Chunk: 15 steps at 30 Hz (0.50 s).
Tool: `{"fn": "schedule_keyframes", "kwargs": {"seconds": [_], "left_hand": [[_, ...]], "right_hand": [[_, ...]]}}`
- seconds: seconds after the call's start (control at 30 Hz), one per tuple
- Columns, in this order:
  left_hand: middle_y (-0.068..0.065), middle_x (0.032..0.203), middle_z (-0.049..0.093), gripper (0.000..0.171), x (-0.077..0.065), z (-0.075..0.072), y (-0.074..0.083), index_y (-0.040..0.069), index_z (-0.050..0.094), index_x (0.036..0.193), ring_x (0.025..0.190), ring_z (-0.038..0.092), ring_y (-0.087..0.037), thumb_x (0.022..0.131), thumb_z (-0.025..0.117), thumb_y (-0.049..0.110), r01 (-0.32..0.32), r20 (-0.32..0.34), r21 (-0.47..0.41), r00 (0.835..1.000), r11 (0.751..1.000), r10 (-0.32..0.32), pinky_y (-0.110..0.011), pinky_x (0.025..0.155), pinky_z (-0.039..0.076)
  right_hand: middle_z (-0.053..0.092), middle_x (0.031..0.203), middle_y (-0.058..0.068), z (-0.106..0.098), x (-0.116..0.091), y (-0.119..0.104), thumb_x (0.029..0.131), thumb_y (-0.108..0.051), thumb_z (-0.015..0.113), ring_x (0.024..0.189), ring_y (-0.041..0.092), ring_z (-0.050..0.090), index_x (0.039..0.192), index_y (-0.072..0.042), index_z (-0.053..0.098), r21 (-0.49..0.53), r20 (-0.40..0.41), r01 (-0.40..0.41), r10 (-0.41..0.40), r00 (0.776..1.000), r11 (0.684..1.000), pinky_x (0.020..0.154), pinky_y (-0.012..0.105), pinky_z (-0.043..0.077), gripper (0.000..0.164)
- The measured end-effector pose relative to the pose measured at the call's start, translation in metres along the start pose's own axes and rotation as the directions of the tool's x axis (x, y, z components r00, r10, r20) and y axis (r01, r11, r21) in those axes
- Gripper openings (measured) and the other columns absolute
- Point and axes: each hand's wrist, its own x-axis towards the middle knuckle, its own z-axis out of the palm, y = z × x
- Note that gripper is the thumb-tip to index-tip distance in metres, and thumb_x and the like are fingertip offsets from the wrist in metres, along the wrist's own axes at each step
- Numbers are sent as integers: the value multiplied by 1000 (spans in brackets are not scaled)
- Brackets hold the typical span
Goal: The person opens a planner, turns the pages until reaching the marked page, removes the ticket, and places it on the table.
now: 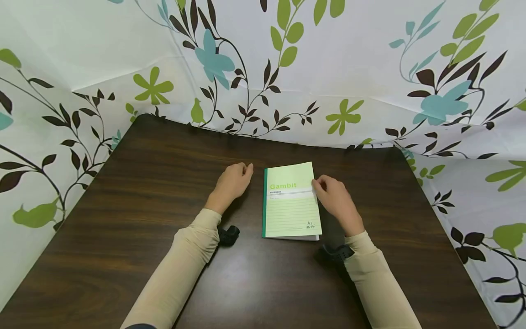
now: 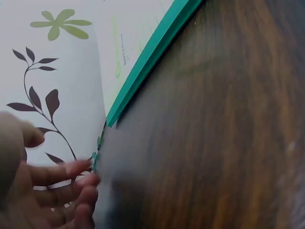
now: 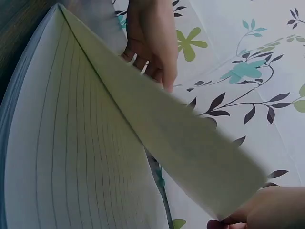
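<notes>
A pale green notebook (image 1: 291,214) marked "Gambit" lies upright to me on the table, its dark green spine (image 2: 148,57) on the left. My right hand (image 1: 338,200) pinches the right edge of its front cover. In the right wrist view the cover (image 3: 186,143) is raised at a slant, and a lined page (image 3: 81,143) shows beneath it. To the left of the spine, apart from the notebook, my left hand (image 1: 232,183) hovers with loosely bent fingers and nothing in them; the left wrist view shows its thumb away from the fingers.
The dark wood table (image 1: 135,219) carries the notebook near its middle. A white cloth (image 1: 361,55) printed with leaves and flowers hangs behind the far edge and at both sides. Dark wrist devices (image 1: 228,236) sit under both forearms.
</notes>
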Motion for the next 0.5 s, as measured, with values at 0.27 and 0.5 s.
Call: {"fn": "schedule_keyframes", "kwargs": {"seconds": [0.27,0.5], "left_hand": [[-3,65,42,55,1,-6,-3,9,53,77,62,47,-22,114,31,44,59,75,-47,996,997,-55,-36,66,43],[-14,96,68,77,-1,-22,-6,-5,67,120,86,68,-27,112,23,56,178,244,-233,962,956,-119,-38,84,60]], "right_hand": [[64,89,13,-10,0,-7,111,-39,48,76,26,56,115,-4,67,204,62,27,-41,997,979,66,34,43,40],[55,149,18,-23,-13,-24,109,-48,50,127,33,60,158,-5,41,350,251,16,-110,962,937,107,53,51,65]]}}
